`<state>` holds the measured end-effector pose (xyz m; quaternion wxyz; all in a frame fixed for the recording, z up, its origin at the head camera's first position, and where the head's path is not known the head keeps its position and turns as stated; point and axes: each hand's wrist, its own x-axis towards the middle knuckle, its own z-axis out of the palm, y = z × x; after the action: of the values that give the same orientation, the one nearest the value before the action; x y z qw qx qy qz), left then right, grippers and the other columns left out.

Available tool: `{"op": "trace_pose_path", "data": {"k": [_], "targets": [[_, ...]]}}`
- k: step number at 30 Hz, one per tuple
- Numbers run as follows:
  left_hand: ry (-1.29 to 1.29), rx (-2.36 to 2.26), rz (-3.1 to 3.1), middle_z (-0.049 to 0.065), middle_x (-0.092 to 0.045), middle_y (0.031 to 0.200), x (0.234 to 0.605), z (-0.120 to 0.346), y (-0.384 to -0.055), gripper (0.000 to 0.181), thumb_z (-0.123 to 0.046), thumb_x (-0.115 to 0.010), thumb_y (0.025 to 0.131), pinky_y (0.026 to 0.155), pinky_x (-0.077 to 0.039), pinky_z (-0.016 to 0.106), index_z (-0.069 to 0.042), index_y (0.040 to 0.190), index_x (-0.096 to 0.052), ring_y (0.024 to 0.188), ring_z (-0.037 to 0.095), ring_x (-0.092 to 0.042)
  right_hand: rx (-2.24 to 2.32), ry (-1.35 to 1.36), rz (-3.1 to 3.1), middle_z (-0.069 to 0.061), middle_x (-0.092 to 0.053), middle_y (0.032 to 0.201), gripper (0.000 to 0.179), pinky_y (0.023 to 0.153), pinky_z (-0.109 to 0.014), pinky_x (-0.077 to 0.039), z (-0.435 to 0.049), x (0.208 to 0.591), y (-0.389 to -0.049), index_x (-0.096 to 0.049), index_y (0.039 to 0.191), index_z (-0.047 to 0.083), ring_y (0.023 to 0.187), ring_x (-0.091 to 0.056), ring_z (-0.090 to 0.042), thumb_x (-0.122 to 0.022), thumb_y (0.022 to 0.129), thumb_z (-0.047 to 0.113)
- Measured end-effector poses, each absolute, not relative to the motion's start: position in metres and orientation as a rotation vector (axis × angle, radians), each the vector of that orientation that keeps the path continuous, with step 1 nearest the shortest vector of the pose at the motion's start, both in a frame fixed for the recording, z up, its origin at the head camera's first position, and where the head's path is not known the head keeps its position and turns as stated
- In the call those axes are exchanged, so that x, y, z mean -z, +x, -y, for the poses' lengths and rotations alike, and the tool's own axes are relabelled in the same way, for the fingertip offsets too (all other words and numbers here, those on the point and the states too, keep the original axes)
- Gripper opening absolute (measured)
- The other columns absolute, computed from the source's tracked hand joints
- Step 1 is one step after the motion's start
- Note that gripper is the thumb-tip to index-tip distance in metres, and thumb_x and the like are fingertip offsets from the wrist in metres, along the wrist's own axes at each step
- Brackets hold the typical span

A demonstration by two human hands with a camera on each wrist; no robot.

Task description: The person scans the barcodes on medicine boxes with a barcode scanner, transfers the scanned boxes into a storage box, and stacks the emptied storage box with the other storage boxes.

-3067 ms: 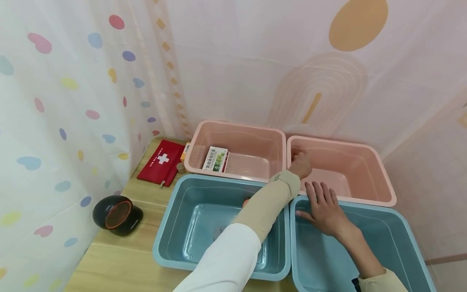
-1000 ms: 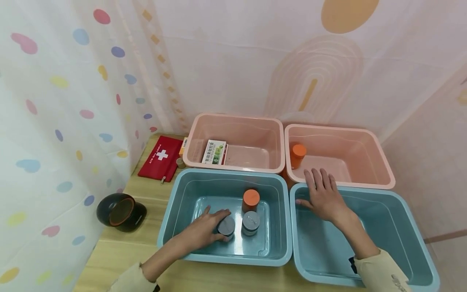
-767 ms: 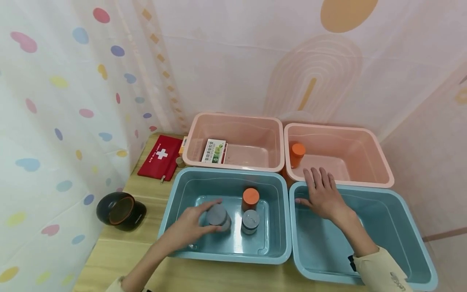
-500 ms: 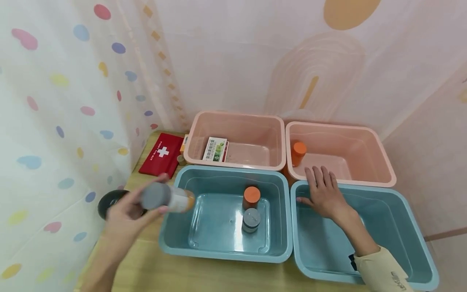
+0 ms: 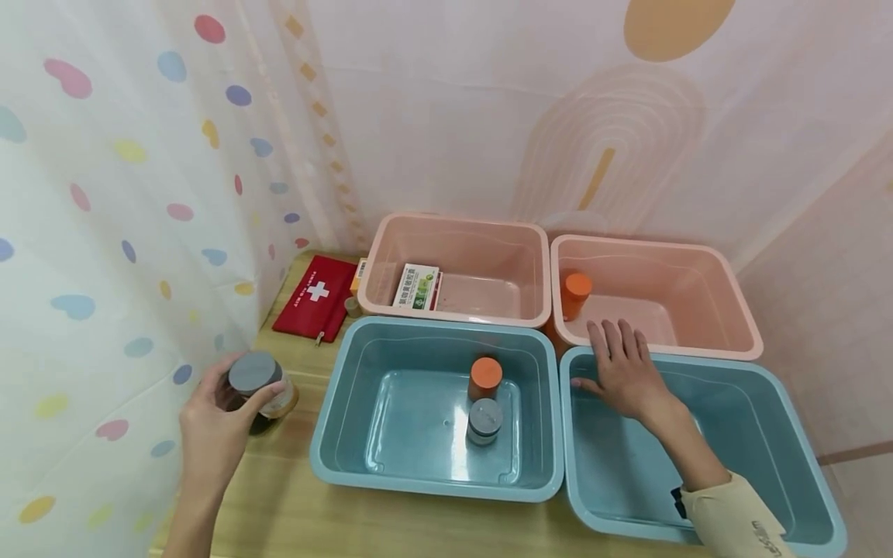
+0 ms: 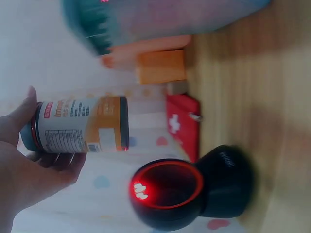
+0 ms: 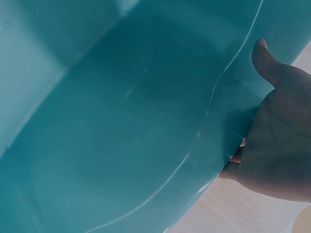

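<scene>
My left hand [image 5: 209, 446] grips a supplement bottle [image 5: 256, 373] with a grey cap, left of the tubs. In the left wrist view the white and orange label of the bottle [image 6: 80, 127] shows, with thumb and fingers around the cap end. Close to its base stands a black desktop barcode scanner [image 6: 226, 184], its window ringed and lit red; the head view hides most of it behind hand and bottle. My right hand [image 5: 631, 385] rests with extended fingers on the rim of the right blue tub [image 5: 763, 372]. Its thumb lies inside the wall.
The left blue tub [image 5: 324, 411] contains an orange-capped bottle [image 5: 485, 376] and a grey-capped bottle [image 5: 484, 418]. Behind, one pink tub [image 5: 488, 232] holds medicine boxes [image 5: 416, 287]; another [image 5: 732, 310] holds an orange-capped bottle [image 5: 576, 293]. A red first aid pouch [image 5: 317, 298] lies left.
The left hand has lifted the grey-capped bottle out of the left blue tub and carried it left to the scanner. The right hand stays at the tub rim.
</scene>
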<state>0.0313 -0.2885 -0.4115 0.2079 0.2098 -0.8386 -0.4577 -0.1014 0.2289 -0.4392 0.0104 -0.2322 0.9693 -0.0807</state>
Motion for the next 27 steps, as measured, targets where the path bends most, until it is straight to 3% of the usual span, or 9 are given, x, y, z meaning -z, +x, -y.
{"op": "trace_pose_path", "data": {"k": [5, 8, 13, 21, 27], "targets": [[0.654, 1.272, 2.343, 0.01, -0.063, 0.135, 0.423, 0.285, 0.026, 0.071, -0.002, -0.091, 0.089, 0.083, -0.044, -0.002, 0.004, 0.149, -0.053, 0.098, -0.017, -0.054, 0.241, -0.711, -3.008, -0.039, -0.034, 0.159, 0.097, 0.124, -0.078, -0.028, -0.229, 0.442, -0.102, -0.027, 0.159, -0.009, 0.151, -0.028, -0.062, -0.086, 0.095, 0.036], [0.694, 1.297, 2.345, 0.019, -0.058, 0.15, 0.426, 0.284, 0.024, 0.077, -0.004, -0.092, 0.089, 0.084, -0.041, -0.002, 0.007, 0.148, -0.045, 0.101, -0.015, -0.05, 0.232, -0.707, -3.007, -0.039, -0.033, 0.16, 0.099, 0.125, -0.078, -0.026, -0.23, 0.444, -0.103, -0.025, 0.16, -0.009, 0.151, -0.027, -0.063, -0.085, 0.096, 0.037], [0.741, 1.271, 2.339, 0.018, -0.053, 0.159, 0.428, 0.284, 0.023, 0.085, -0.008, -0.097, 0.084, 0.087, -0.036, -0.004, 0.007, 0.145, -0.04, 0.108, -0.01, -0.046, 0.226, -0.727, -3.022, -0.04, -0.034, 0.159, 0.099, 0.123, -0.079, -0.028, -0.231, 0.445, -0.103, -0.025, 0.159, -0.009, 0.15, -0.028, -0.063, -0.086, 0.095, 0.037], [0.759, 1.224, 2.307, 0.017, -0.056, 0.152, 0.429, 0.282, 0.024, 0.087, -0.014, -0.101, 0.079, 0.086, -0.037, 0.006, 0.003, 0.139, -0.041, 0.105, 0.002, -0.048, 0.221, -0.718, -3.023, -0.04, -0.034, 0.159, 0.099, 0.124, -0.079, -0.028, -0.23, 0.445, -0.102, -0.026, 0.159, -0.009, 0.15, -0.029, -0.064, -0.085, 0.095, 0.038], [0.785, 1.252, 2.3, 0.014, -0.055, 0.144, 0.429, 0.281, 0.025, 0.083, -0.019, -0.101, 0.08, 0.085, -0.039, 0.01, 0.0, 0.136, -0.041, 0.104, 0.005, -0.049, 0.217, -0.756, -3.05, -0.039, -0.035, 0.158, 0.1, 0.122, -0.078, -0.03, -0.232, 0.448, -0.103, -0.026, 0.158, -0.009, 0.149, -0.03, -0.063, -0.087, 0.094, 0.037]]}}
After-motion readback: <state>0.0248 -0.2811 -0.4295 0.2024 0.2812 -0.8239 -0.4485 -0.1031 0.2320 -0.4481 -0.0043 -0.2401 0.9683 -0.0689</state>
